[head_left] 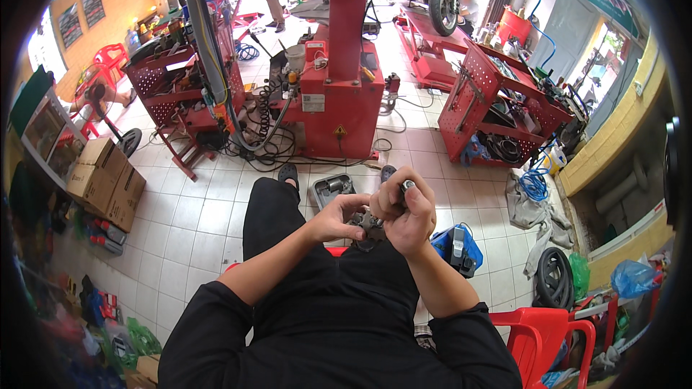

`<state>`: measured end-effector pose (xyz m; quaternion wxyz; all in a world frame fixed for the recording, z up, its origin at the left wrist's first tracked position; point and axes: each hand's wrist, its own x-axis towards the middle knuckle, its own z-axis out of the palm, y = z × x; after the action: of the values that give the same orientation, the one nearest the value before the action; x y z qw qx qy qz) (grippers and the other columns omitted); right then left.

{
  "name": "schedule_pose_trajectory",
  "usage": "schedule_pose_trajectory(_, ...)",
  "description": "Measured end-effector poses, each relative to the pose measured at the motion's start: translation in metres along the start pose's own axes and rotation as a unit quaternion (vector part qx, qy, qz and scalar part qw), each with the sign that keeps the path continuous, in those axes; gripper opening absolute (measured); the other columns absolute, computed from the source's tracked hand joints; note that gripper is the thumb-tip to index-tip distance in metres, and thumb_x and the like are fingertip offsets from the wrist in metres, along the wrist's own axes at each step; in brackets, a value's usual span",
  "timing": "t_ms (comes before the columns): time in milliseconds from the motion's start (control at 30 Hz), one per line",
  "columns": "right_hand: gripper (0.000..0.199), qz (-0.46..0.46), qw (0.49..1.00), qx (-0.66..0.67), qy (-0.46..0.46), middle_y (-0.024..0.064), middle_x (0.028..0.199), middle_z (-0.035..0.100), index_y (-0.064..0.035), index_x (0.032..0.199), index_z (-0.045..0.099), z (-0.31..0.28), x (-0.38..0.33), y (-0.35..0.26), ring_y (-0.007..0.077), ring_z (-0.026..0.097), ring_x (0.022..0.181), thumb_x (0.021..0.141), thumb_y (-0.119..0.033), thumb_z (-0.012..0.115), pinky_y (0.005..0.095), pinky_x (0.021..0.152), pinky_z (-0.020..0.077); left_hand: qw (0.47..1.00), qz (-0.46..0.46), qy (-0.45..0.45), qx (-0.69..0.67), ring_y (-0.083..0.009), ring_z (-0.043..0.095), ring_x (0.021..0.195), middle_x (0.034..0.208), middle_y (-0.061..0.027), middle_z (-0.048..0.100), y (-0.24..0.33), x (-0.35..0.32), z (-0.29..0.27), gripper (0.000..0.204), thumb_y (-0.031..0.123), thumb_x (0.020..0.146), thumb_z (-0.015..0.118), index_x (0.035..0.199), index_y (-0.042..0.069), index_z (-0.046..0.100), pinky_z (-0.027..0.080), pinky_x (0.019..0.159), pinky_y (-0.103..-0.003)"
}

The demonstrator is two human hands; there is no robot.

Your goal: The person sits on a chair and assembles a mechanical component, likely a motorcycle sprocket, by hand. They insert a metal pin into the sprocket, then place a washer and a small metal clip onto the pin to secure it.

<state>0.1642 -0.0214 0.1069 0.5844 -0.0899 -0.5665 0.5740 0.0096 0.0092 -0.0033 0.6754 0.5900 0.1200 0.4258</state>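
Observation:
I sit with both hands raised over my lap in the head view. My left hand (336, 217) cups a small dark metal part (369, 225) from the left, fingers curled around it. My right hand (405, 209) is closed around a slim tool with a silver tip (407, 186) that sticks up out of the fist, pressed down toward the metal part. The part is mostly hidden between the two hands.
A grey tool case (330, 189) lies open on the tiled floor by my feet. A tall red machine (337, 94) stands ahead, red tool carts (497, 104) to either side. A blue bag (455, 243) sits at my right, cardboard boxes (104, 180) at left, a red plastic chair (544, 335) at lower right.

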Motion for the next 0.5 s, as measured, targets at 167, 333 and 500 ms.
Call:
schedule_pose_trajectory(167,0.035,0.007,1.000,0.005,0.013,-0.0006,0.055,0.027,-0.0045,0.078,0.038,-0.003,0.001,0.000,0.0079,0.018,0.046,0.094,-0.036,0.042,0.0272,0.045,0.0190,0.996,0.070,0.021,-0.045,-0.0178,0.051,0.111,0.115,-0.0094,0.059,-0.002,0.004,0.003,0.048,0.031,0.076,0.077,0.108,-0.001,0.061,0.037,0.097,-0.033)
schedule_pose_trajectory(333,0.035,0.020,1.000,0.018,0.013,-0.0012,0.055,0.027,-0.0048,0.078,0.038,0.000,0.001,0.000,0.0076,0.018,0.045,0.094,-0.036,0.041,0.0268,0.045,0.0190,0.972,0.178,0.114,-0.103,-0.0239,0.055,0.104,0.097,-0.0106,0.060,-0.007,0.003,-0.012,0.034,0.039,0.089,0.062,0.078,0.008,0.056,0.038,0.097,-0.040)
schedule_pose_trajectory(500,0.034,0.019,1.000,0.012,0.006,-0.0013,0.055,0.027,-0.0047,0.079,0.038,-0.001,0.000,-0.001,0.0074,0.018,0.045,0.094,-0.035,0.041,0.0266,0.045,0.0190,0.987,0.085,0.082,-0.110,-0.0164,0.057,0.099,0.109,-0.0102,0.061,0.002,0.003,-0.004,0.040,0.029,0.082,0.072,0.108,0.001,0.058,0.043,0.091,-0.032)
